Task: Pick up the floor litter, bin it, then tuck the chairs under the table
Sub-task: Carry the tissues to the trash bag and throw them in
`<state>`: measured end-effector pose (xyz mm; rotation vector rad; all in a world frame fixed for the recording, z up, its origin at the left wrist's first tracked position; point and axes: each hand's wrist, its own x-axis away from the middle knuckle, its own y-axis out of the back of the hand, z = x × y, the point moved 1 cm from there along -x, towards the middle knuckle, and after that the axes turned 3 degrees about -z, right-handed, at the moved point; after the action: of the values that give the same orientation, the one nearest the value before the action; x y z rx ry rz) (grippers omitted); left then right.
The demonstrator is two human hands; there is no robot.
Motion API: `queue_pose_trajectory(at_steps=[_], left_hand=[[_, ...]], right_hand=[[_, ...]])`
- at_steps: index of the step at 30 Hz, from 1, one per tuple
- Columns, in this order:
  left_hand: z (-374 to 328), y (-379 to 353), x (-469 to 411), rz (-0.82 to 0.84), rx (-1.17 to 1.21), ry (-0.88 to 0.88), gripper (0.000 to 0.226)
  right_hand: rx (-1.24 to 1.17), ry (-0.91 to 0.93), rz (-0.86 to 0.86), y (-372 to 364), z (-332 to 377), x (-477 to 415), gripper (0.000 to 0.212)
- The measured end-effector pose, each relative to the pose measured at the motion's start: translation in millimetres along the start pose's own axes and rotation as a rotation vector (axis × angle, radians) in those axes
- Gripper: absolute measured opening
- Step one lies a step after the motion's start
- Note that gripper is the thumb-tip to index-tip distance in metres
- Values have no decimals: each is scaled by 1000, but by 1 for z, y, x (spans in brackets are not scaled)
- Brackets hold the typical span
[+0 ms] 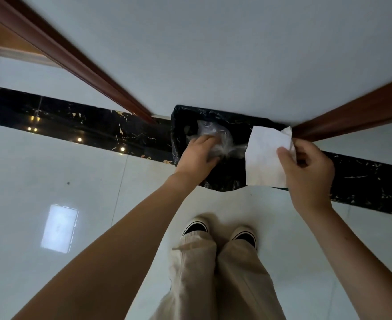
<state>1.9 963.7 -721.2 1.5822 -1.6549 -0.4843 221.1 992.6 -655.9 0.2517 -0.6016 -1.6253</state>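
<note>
Standing over a black-lined bin point(213, 183), the left hand point(196, 158) clutches crumpled clear plastic point(215, 140) inside its mouth while the right hand point(308, 172) pinches a white tissue point(265, 158) above the rim — best release each well inside the liner

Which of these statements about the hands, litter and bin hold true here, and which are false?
1. The left hand holds a clear plastic bag over the bin. True.
2. The right hand is empty. False: it pinches a white tissue.
3. The bin has a black liner. True.
4. The tissue lies on the floor. False: it is held above the bin.
</note>
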Motion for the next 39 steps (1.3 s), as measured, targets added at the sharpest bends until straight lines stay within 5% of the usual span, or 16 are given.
queue_pose_trajectory(at_steps=[8,16,30,39], left_hand=[[-9,35,18,-61,20,-26,56],[14,61,45,-220,-288,-160,53],[57,48,54,-128,-291,-127,57],[-27,143,82,-127,-283,-130,58]], right_hand=[[-4,43,29,1,27,4,17],[266,476,133,-39,31,4,19],[408,177,463,-112,-16,-2,27],[480,282,356,-18,89,30,42]])
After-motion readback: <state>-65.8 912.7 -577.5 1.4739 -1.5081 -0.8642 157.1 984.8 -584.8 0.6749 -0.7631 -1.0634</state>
